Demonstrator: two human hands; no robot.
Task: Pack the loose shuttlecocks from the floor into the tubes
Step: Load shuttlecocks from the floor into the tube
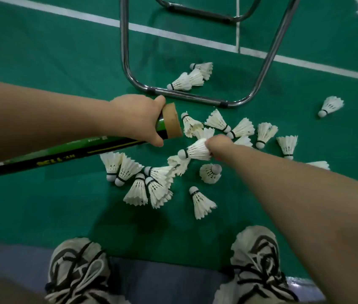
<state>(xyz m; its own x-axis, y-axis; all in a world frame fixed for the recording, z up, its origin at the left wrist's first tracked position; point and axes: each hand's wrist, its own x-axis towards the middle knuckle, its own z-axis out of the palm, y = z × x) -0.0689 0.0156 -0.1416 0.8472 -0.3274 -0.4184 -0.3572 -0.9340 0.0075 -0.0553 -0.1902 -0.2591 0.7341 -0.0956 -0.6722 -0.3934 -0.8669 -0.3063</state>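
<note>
Left hand (138, 119) wraps the one green tube (64, 154) near its open mouth, just short of the metal frame (192, 97). Right hand (219, 147) pinches a shuttlecock (197, 150) by its feathers. Roughly twenty more litter the floor (42, 62); at least two sit behind the frame's bar.

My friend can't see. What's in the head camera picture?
A person's left hand grips a green tube near its open end, while the right hand holds a white shuttlecock by its feathers close to that opening. Many loose shuttlecocks lie on the green floor by a metal frame, beyond the person's shoes.
</note>
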